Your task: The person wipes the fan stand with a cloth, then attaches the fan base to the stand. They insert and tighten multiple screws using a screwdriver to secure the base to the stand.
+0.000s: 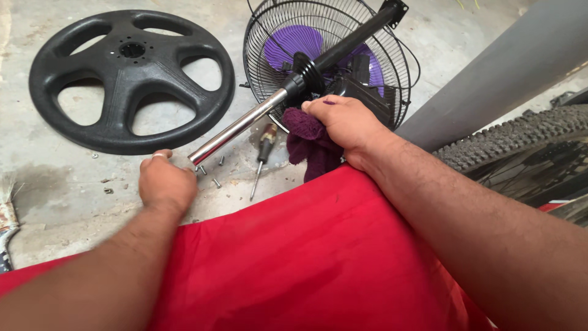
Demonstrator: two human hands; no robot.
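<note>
Maroon cloth [309, 144] is clenched in the right hand [344, 125]; left hand [164, 184] fingers curl loosely, empty, beside the chrome pole [239, 127] end.

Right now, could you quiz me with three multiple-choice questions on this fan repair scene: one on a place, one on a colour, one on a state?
1. Where does the screwdriver lie?
A. on the round black base
B. on the concrete floor beside the chrome pole
C. inside the fan cage

2. What colour are the fan blades?
A. purple
B. white
C. green

3. What is the right hand doing?
A. resting open
B. gripping a dark cloth
C. holding a screw

Answers: 1 B, it lies by the chrome pole; 2 A, purple shows through the cage; 3 B, fingers close on the dark cloth.
</note>
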